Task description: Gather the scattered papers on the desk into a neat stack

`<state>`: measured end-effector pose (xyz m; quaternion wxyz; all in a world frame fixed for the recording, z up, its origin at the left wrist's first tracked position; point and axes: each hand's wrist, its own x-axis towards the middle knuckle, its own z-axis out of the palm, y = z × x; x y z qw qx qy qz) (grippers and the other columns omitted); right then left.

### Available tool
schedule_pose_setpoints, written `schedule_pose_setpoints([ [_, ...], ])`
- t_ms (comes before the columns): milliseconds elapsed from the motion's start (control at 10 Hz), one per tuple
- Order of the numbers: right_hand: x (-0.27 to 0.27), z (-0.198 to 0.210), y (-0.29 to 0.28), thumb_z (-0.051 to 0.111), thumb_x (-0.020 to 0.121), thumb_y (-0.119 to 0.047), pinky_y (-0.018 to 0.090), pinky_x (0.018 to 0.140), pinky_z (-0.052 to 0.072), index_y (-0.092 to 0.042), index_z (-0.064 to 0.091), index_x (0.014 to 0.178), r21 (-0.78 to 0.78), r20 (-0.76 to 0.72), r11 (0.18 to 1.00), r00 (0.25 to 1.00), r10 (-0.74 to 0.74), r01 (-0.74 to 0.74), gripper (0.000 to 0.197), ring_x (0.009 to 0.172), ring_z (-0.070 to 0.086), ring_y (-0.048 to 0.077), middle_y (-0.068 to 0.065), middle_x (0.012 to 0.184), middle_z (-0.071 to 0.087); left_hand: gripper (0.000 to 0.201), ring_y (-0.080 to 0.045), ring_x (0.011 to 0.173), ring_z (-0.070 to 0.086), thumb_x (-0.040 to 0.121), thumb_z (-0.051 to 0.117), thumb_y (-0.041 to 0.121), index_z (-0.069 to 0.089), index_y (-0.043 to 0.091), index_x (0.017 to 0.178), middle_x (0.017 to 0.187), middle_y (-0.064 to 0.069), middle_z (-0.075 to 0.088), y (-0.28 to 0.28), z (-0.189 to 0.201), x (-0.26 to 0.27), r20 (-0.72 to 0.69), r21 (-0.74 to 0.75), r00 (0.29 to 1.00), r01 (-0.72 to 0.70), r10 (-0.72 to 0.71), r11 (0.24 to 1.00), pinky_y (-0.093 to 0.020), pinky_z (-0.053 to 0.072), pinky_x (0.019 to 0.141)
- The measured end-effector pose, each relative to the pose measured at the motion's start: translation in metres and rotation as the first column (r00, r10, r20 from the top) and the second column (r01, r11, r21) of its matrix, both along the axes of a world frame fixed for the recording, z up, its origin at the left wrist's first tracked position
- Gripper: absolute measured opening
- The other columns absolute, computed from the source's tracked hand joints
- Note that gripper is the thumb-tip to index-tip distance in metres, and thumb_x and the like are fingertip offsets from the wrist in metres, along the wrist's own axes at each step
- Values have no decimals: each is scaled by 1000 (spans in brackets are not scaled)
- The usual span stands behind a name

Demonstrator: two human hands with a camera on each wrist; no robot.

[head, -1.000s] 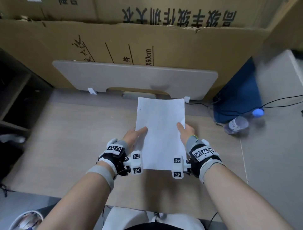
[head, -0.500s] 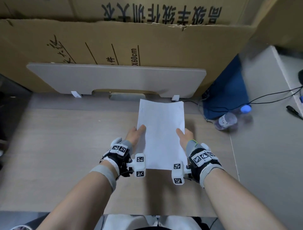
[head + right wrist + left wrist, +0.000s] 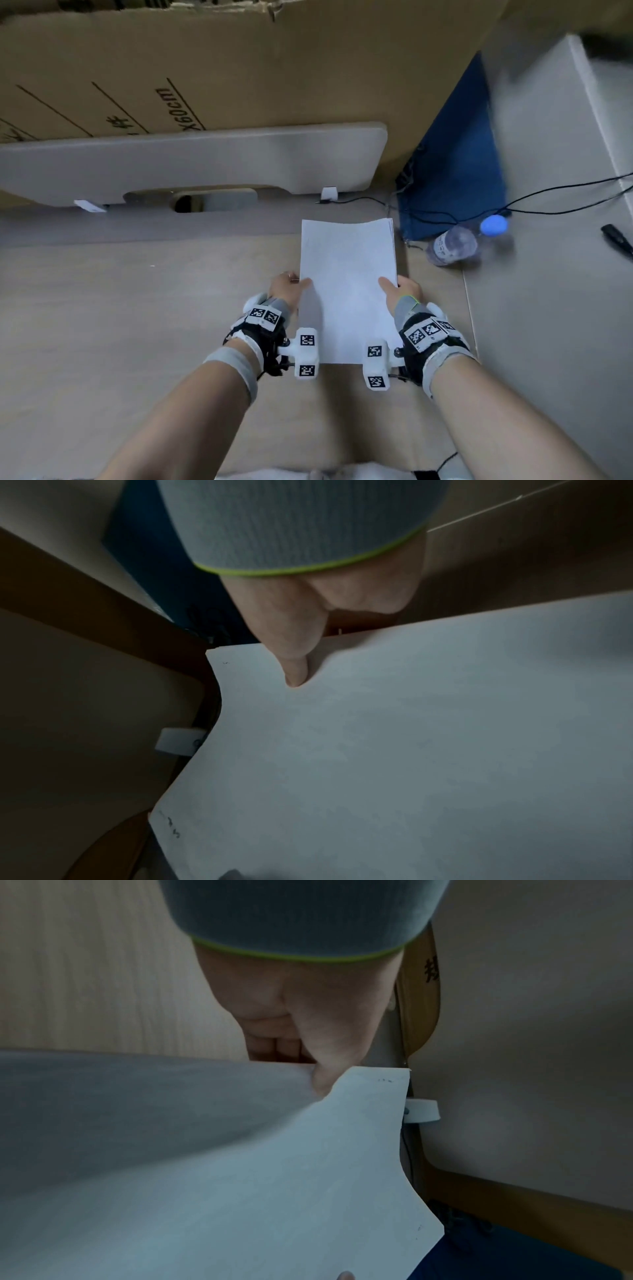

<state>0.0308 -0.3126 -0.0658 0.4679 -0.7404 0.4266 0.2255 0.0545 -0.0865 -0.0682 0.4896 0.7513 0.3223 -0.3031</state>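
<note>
A stack of white papers (image 3: 347,284) is held between both hands above the light wooden desk (image 3: 137,308), toward its right side. My left hand (image 3: 289,286) pinches the stack's left edge, thumb on top and fingers underneath. My right hand (image 3: 399,289) pinches the right edge the same way. In the left wrist view the thumb (image 3: 322,1080) presses onto the papers (image 3: 240,1177). The right wrist view shows the thumb (image 3: 296,669) lying on the top sheet (image 3: 411,737). The sheet edges at the far right corner look slightly fanned.
A grey panel (image 3: 191,161) leans against a large cardboard box (image 3: 239,68) at the desk's back. A blue cloth (image 3: 455,178), a plastic bottle (image 3: 454,245) with a blue cap, black cables (image 3: 565,195) and a black pen (image 3: 618,238) lie to the right.
Both hands have carried the paper stack to the right, toward the desk's right edge. Their grip on it is unchanged.
</note>
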Motion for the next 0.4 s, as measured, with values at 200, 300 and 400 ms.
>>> schedule_pose_setpoints([
  [200,14,-37,-21,59,89,-31,29,81,39,-7,61,110,-51,-149,998,988,29,-37,32,93,54,26,10,107,60,11,-21,64,57,85,63,11,72,10,92,70,-2,66,-20,-21,11,-50,22,996,77,-76,997,-25,46,56],
  [300,19,-31,-14,61,85,-26,33,82,43,-1,59,121,-113,-114,993,992,-55,42,43,104,60,34,17,116,64,24,-22,81,64,87,61,6,72,8,108,90,-5,71,-19,-23,12,-52,47,998,20,-17,999,-32,54,77],
  [400,23,-30,-7,61,77,-27,41,93,45,1,54,120,-249,-73,964,991,-114,93,51,110,55,39,24,119,59,28,-26,103,66,87,61,7,71,8,113,108,-3,72,-15,-22,18,7,100,999,-53,52,994,-34,52,96],
])
